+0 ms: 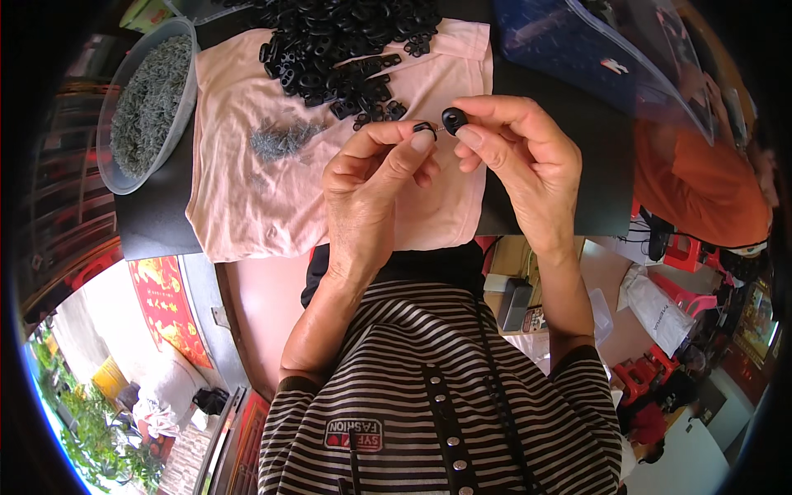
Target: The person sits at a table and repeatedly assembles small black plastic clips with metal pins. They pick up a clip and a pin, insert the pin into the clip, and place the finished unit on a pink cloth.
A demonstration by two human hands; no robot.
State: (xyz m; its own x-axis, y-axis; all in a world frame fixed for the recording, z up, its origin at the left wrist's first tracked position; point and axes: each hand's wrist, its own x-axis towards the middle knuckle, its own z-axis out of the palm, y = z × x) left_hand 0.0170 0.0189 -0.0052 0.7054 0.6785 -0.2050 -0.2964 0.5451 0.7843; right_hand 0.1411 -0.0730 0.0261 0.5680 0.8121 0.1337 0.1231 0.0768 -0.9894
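Above the near part of a pink cloth (247,214), both hands are raised close together. My left hand (363,190) is closed, pinching a small black plastic cord-lock part (424,129) between thumb and forefinger. Between thumb and forefinger my right hand (532,153) grips a black rounded cord-lock part (451,118) with a hole in it. A thin metal spring (440,129) shows in the narrow gap between the two parts. Beyond the hands lies a heap of black cord-lock parts (338,41). A small pile of metal springs (285,140) rests on the cloth, left of my left hand.
A clear plastic bowl (195,91) full of grey springs stands at the left of the dark table (602,198). At the far right sits a blue container (544,49) with clear plastic over it. An orange-clothed person (701,186) is close by on the right.
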